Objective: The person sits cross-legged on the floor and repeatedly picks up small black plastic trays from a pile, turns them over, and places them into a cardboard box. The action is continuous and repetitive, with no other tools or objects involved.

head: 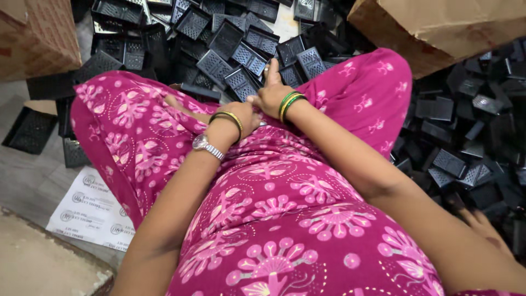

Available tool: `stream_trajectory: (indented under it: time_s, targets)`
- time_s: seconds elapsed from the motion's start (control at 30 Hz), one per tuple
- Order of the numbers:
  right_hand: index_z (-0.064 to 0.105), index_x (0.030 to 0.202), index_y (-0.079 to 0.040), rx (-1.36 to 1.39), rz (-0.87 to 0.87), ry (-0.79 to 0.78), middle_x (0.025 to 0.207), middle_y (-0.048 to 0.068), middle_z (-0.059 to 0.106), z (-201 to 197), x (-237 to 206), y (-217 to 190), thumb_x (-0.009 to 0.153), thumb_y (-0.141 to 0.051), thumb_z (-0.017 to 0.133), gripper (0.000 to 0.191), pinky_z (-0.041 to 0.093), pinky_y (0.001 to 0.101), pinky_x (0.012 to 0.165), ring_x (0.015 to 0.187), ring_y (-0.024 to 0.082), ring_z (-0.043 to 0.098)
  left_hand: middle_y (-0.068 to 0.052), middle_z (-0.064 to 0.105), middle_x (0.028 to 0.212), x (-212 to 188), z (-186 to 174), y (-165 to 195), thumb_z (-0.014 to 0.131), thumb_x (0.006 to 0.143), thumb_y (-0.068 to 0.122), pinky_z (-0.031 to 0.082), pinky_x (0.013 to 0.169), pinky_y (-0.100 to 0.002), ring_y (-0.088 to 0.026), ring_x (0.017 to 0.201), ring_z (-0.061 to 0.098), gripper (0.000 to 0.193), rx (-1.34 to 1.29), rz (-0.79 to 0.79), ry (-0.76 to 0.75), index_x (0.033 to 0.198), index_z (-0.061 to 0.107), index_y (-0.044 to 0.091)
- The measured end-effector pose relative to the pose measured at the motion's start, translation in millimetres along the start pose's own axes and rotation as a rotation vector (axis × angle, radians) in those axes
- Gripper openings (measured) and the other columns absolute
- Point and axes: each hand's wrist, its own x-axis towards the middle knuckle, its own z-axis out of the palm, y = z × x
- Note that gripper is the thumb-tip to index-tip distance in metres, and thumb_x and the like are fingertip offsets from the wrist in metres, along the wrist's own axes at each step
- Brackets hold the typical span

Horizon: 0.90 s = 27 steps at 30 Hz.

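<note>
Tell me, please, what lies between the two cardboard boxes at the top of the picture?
In the head view, a heap of black perforated plastic trays fills the floor between the left cardboard box and the right cardboard box.

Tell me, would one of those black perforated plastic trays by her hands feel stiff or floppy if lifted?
Probably stiff: each black tray keeps crisp straight edges in the heap. Likely light, since its base is mesh-like and thin-walled. Flat-sided, it should slide rather than roll. The right hand reaches nearest them.
</note>
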Motion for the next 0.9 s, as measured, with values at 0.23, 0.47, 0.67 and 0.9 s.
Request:
stream_trajectory:
  time_s: [0.23,0.47,0.67,0.9]
  targets:
    - [0.074,0.116,-0.006,0.042,0.273,-0.377,0.117,0.032,0.067,-16.0,-44.2,11.1,0.104,-0.062,0.04,0.067,0.047,0.0505,0.103,0.115,0.045,0.065,-0.021,0.071,0.115,10.5,18.5,18.8,0.059,0.093,0.046,0.054,0.095,-0.049,-0.038,0.106,0.068,0.045,0.022,0.152,-0.022,0.117,0.072,0.01]
    - [0.078,0.107,-0.005,0.044,0.143,-0.462,0.111,0.024,0.072,18.0,-36.9,21.4,0.095,-0.063,0.055,0.064,0.05,0.0479,0.099,0.106,0.039,0.069,-0.022,0.073,0.101,5.0,18.0,4.2,0.07,0.085,0.063,0.055,0.089,-0.049,-0.039,0.097,0.07,0.057,0.056,0.148,-0.038,0.099,0.078,0.008]
    - [0.077,0.113,-0.009,0.261,0.285,0.07,0.109,0.018,0.074,-44.0,-9.6,123.5,0.085,-0.041,0.079,0.043,0.055,0.0432,0.089,0.099,0.034,0.072,-0.015,0.076,0.09,-14.4,4.5,-24.3,0.071,0.084,0.057,0.057,0.078,-0.045,-0.033,0.084,0.073,0.048,-0.18,0.184,0.009,0.095,0.08,0.011]
    - [-0.002,0.158,-0.006,0.044,0.88,-0.533,0.152,0.025,0.043,-22.8,-4.6,178.0,0.056,-0.048,0.105,0.153,0.037,0.0457,0.108,0.132,0.04,0.046,-0.011,0.078,0.088,-16.3,1.3,-18.4,0.073,0.09,0.032,0.061,0.071,-0.034,-0.022,0.077,0.08,0.03,-0.657,-0.004,0.076,0.108,0.073,0.008]
